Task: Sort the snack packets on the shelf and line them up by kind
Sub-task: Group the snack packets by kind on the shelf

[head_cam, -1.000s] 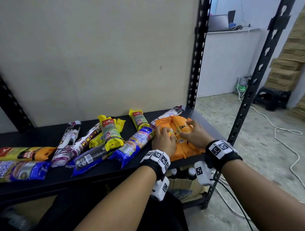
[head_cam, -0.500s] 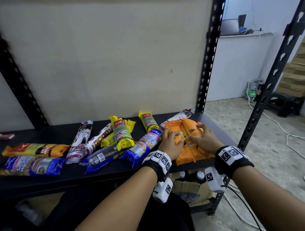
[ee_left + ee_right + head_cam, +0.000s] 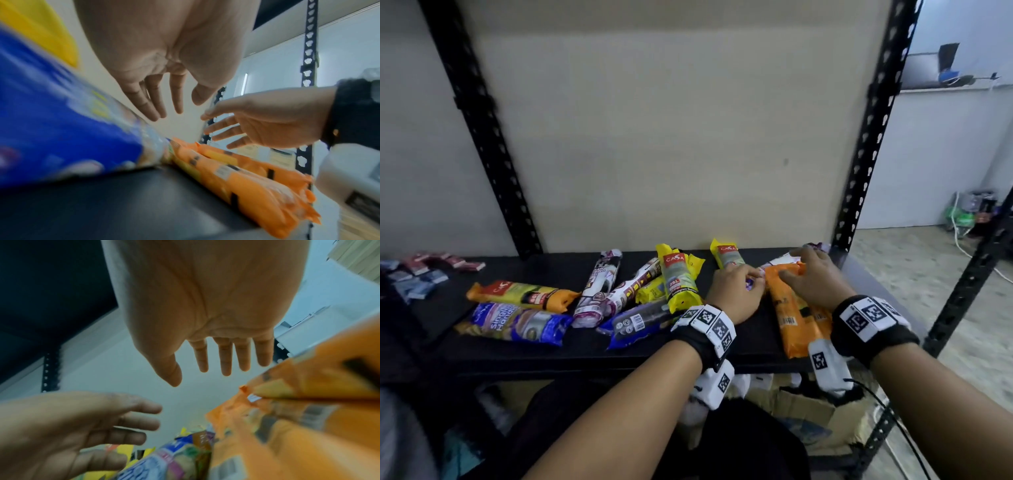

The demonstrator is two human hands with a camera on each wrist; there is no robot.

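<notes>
Orange snack packets (image 3: 796, 322) are lying at the shelf's (image 3: 571, 349) front right corner. Both grips, left hand (image 3: 736, 291) and right hand (image 3: 813, 279), are hovering released. Packets appear light, soft, slippery; pinching mid-body seems advisable.

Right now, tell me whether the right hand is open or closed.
Open. In the right wrist view the right hand has straight, spread fingers above the orange packets, holding nothing.

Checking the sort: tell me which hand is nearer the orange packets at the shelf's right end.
Right. The right hand hovers open directly over the orange packets, fingers spread above their far end. The left hand is beside them, to their left, over a blue packet.
</notes>
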